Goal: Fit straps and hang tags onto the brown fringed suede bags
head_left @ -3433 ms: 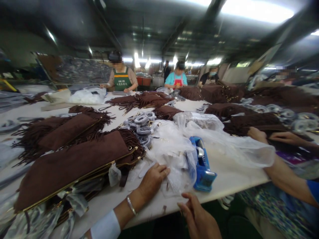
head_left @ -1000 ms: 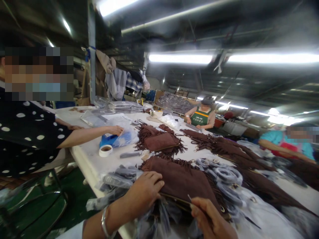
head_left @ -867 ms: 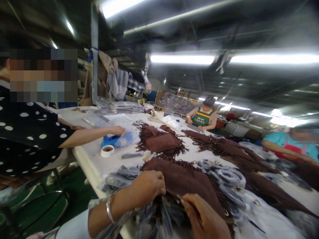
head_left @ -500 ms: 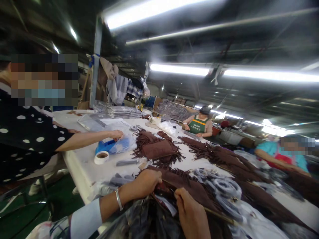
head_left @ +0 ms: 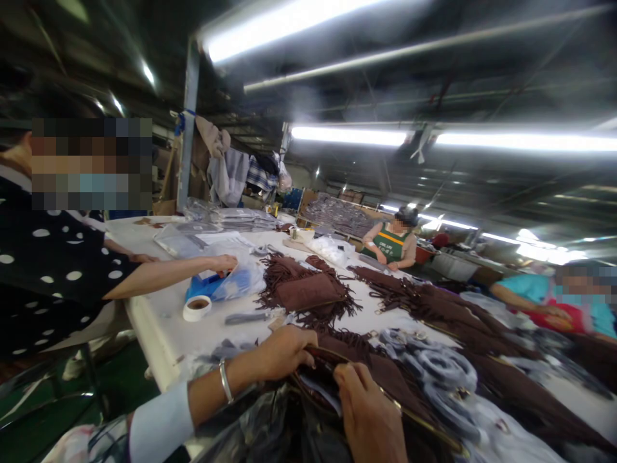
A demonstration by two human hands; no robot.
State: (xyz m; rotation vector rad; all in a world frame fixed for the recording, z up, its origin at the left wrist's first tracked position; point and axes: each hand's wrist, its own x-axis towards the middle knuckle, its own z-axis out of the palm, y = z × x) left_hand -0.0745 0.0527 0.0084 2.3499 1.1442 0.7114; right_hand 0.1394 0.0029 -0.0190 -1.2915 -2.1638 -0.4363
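Gripping a brown bag (head_left: 378,361) by its rim with curled left hand (head_left: 284,352); half-bending right hand (head_left: 369,405) at its mouth, with grasp impossible to tell.

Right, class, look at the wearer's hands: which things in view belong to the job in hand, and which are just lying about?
Seemingly in the job:
open brown bag
left hand, gripping its edge
right hand, at its opening
pale piece inside, unclear what

Seemingly lying about:
white tape roll
plastic-wrapped coils
fringed bag farther back
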